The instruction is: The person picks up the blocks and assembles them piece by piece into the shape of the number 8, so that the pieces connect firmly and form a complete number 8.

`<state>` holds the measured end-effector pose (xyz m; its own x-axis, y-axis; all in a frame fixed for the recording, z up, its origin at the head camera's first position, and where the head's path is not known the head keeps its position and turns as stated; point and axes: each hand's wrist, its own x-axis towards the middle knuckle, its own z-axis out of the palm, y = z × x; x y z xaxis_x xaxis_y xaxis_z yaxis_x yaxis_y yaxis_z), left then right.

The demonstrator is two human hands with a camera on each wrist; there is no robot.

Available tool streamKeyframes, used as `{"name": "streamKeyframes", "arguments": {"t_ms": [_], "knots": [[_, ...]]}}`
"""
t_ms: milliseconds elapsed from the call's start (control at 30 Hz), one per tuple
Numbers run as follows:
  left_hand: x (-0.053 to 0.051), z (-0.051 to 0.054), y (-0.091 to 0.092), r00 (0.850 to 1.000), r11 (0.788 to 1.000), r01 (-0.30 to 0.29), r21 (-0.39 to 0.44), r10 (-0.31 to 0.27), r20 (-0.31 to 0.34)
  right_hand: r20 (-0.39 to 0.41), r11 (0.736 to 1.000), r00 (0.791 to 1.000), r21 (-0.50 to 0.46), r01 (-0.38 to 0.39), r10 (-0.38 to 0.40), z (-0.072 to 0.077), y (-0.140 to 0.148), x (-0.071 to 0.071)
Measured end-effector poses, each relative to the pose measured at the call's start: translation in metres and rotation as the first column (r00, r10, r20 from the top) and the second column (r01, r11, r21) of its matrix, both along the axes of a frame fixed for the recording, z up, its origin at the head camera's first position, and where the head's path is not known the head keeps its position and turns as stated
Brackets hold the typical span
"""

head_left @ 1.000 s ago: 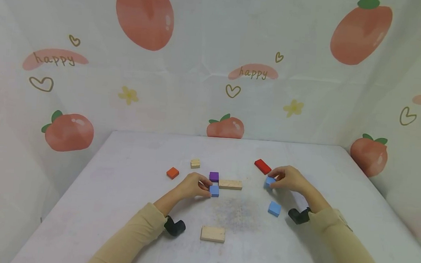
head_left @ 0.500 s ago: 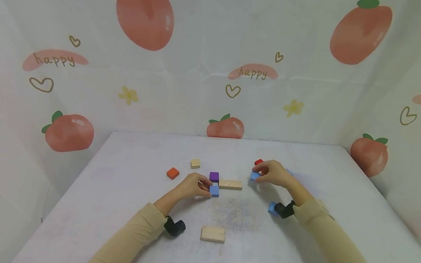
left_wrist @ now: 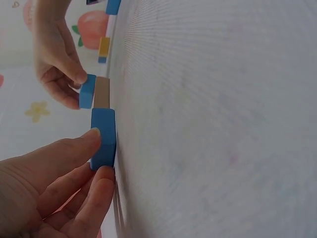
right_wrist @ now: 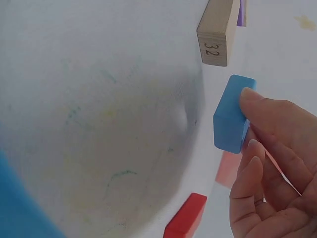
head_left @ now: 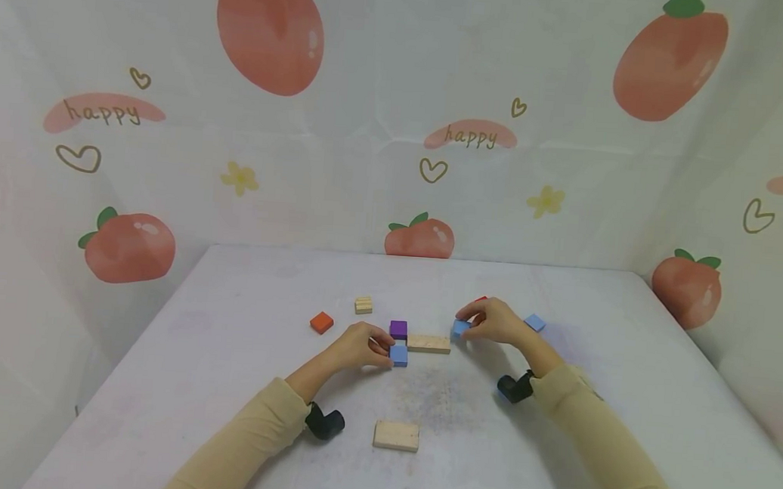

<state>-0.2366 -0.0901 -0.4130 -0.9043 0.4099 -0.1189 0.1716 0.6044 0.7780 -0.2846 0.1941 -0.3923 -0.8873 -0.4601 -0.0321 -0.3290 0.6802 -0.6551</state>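
My left hand (head_left: 355, 346) pinches a blue block (head_left: 399, 356) that rests on the table just in front of a purple block (head_left: 398, 329). A long wooden block (head_left: 428, 344) lies beside the purple one, to its right. Off that wooden block's right end, my right hand (head_left: 497, 323) pinches another blue block (head_left: 460, 329). In the right wrist view this blue block (right_wrist: 233, 114) is between thumb and fingers, apart from the wooden block (right_wrist: 216, 34) marked 32. The left wrist view shows thumb and fingers on the left blue block (left_wrist: 103, 139).
Toward the back left lie an orange block (head_left: 322, 322) and a ridged wooden block (head_left: 363, 305). A wooden block (head_left: 396, 436) lies near the front. Behind my right hand a red block (head_left: 481, 299) is mostly hidden; another blue block (head_left: 534, 323) lies to the right.
My right hand has moved left with its blue block, toward the long wooden block's right end. The blue block at the back right has come into view. My left hand has stayed in place.
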Motion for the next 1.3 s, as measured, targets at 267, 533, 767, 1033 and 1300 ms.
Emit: {"name": "streamKeyframes", "arguments": {"t_ms": [267, 533, 767, 1033, 1300], "knots": [[-0.001, 0.001, 0.000, 1.000, 1.000, -0.006, -0.005, 0.006, 0.001, 0.008, 1.000, 1.000, 0.023, -0.013, 0.013, 0.000, -0.007, -0.006], [0.000, 0.000, 0.000, 1.000, 1.000, 0.000, 0.000, 0.000, 0.002, 0.034, 0.998, 0.999, 0.058, -0.019, 0.017, -0.001, -0.014, -0.013], [-0.001, 0.000, 0.000, 1.000, 1.000, 0.005, -0.004, -0.005, -0.005, 0.050, 0.995, 0.998, 0.094, -0.036, 0.031, -0.003, -0.015, -0.016], [-0.001, 0.000, -0.001, 1.000, 1.000, 0.008, -0.007, -0.008, -0.011, 0.090, 0.996, 0.995, 0.081, -0.048, 0.040, -0.004, -0.014, -0.015], [-0.001, 0.000, -0.001, 1.000, 1.000, 0.015, -0.001, -0.015, -0.014, 0.103, 0.997, 0.994, 0.060, -0.047, 0.040, -0.006, -0.008, -0.013]]}}
